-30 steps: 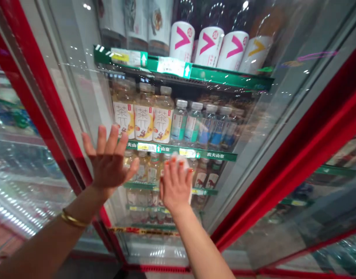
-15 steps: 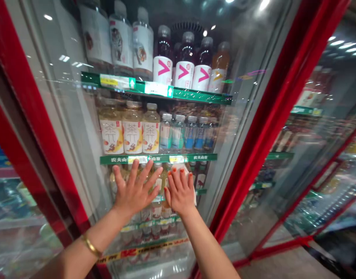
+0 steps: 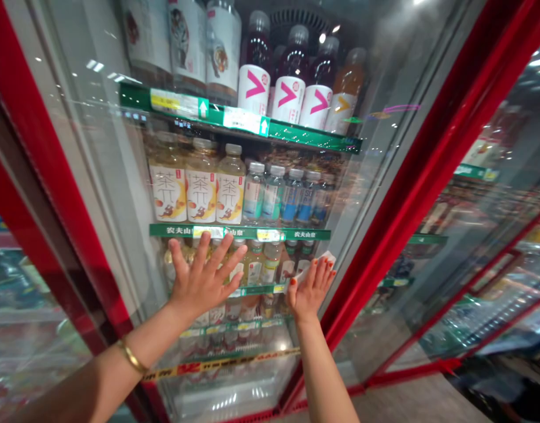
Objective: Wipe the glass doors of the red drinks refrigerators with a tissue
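White cloth, soft and light, pinned flat by the right hand on the glass cooler door; left hand spread open.

Our left hand lies open against the glass door of the drinks cooler, its fingers fanned upward and spread wide. Well to its right, toward the door's lower right, our right hand presses a crumpled white wipe flat to the glass, one corner showing past the fingertips. That hand sits near the door's red frame, and the hands stay apart.
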{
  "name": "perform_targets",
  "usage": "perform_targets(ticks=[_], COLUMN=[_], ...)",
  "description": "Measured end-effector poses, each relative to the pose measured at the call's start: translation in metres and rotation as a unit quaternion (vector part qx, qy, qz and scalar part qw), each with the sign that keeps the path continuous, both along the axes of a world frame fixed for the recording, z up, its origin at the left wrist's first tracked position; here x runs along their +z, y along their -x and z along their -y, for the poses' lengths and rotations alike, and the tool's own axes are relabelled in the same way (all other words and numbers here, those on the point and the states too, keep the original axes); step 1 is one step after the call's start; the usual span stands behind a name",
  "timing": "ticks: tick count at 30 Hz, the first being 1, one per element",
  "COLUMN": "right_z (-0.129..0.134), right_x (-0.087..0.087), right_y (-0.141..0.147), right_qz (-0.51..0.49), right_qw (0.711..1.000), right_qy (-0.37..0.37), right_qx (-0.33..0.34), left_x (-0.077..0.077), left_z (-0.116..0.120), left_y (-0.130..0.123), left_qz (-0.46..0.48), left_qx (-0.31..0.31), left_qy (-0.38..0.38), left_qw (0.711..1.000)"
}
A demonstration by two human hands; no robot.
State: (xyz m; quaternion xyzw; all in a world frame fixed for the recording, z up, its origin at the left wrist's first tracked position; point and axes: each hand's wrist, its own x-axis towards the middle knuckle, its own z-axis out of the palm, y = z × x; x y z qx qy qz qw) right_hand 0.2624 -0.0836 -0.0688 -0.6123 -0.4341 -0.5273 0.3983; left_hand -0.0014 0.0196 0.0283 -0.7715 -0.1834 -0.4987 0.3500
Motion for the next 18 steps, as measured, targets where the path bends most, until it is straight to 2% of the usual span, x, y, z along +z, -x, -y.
perform_targets(ticks=[9,18], right_z=[0.002,0.012], right_x=[-0.006,-0.024], right_y=[-0.008,-0.035], right_qz=[0.000,0.037], right_qw=[1.000,0.999], right_qy=[0.011,0.025], right_qx=[-0.001,0.008], left_x=[0.001,-0.001], left_z=[0.000,-0.002], left_y=[-0.003,-0.005], left_qz=[0.015,0.017], left_qx=[-0.010,0.023], left_qy=[-0.016,-0.026], left_qw=[1.000,0.999])
